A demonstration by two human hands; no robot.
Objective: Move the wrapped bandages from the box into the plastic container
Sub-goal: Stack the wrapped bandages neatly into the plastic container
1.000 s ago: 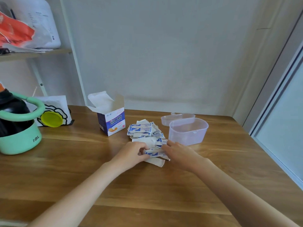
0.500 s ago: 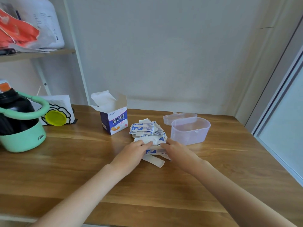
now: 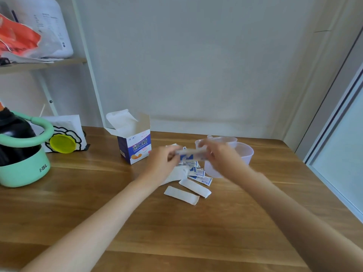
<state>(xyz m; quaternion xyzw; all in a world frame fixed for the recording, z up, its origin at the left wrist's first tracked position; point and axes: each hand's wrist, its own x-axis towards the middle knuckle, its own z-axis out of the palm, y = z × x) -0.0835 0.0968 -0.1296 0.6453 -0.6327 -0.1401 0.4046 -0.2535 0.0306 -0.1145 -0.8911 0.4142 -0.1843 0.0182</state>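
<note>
Room: pale wall stood behind a wooden table [image 3: 98,193]; a shelf [image 3: 41,64] with bags hung at far left, a door frame ran down the right.
Left hand [image 3: 163,163]: raised above the table, its grip pinched on the left end of a stack [image 3: 189,155] of wrapped bandages.
Right hand [image 3: 220,154]: raised level with the left, its grip pinched on the right end of the same stack; the hand was blurred, so how the fingers lay was unclear.
Stack: held clear of the table between both hands, in front of the container [image 3: 246,154].
Pile [image 3: 196,171]: loose blue-and-white bandages lay on the table under the hands, just left of the container.
Strips [image 3: 181,194]: two white ones lay face down at the pile's near edge, side by side.
Container: clear plastic, upright on the table, right of the pile, partly hidden by the right hand.
Lid [image 3: 222,139]: lay just behind the container.
Box [image 3: 135,146]: stood open, flaps up, left of the pile.
Bottle [image 3: 21,150]: green and black, far left on the table.
</note>
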